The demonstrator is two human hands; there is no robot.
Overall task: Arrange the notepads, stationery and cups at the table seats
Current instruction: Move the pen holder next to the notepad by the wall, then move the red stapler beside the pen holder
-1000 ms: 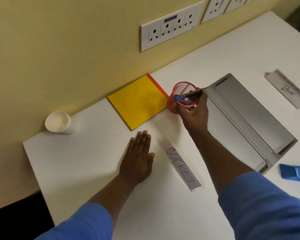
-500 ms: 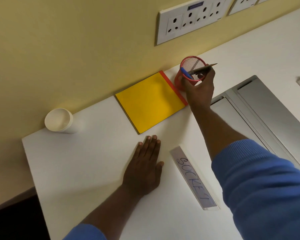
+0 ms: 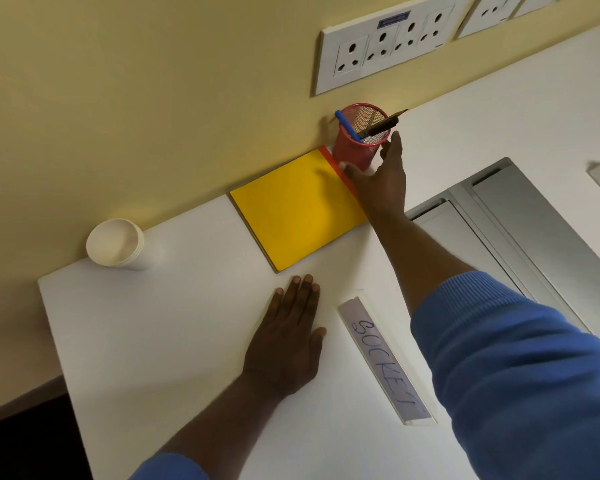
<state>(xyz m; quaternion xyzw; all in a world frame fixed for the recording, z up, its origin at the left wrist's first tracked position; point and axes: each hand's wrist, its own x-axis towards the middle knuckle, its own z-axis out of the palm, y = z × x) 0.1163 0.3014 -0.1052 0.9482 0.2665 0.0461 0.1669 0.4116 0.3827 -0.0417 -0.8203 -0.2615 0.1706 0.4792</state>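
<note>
Right hand (image 3: 378, 178) open beside the light, tippy mesh pen cup (image 3: 359, 140), best gripped low; left hand (image 3: 284, 344) flat, empty, on the table (image 3: 160, 334).

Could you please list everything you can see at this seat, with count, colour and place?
table: one, white, against the wall
notepad: one, yellow with a red edge, at the wall
pen holder: one, red mesh, right of the notepad, by the wall
pens: two, one blue, one dark, in the pen holder
cup: one, white, far left corner
name card: one, grey, marked SOCKET, near the front
panel: one, grey, set in the table at right
sockets: white, on the yellow wall
left hand: flat on the table
right hand: open, beside the pen holder
</note>
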